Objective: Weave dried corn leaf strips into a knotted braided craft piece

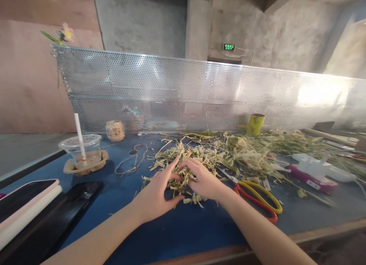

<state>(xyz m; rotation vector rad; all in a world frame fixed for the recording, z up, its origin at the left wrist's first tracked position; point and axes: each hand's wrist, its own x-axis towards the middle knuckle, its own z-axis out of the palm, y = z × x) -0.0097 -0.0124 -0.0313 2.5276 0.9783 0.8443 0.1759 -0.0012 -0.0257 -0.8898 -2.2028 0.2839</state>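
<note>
A loose heap of dried, pale green and straw-coloured plant strips point(211, 154) lies on the blue tabletop. My left hand point(157, 192) is at the near left side of the heap, its thumb and fingers apart and curved around some strips. Opposite it, my right hand point(204, 181) has its fingers bent into the strips, with a small clump point(187, 177) between its thumb and fingers. Some fingertips are hidden among the strips. Just right of my right hand lie scissors point(257, 198) with one yellow and one red handle.
At left are a clear plastic cup point(85, 152) with a straw, a phone point(27, 198), a black flat object point(71, 204) and string point(133, 162). A beige jar point(114, 130) and yellow-green can point(255, 124) stand by the perforated metal panel point(171, 93). A purple-and-white device point(314, 177) lies right.
</note>
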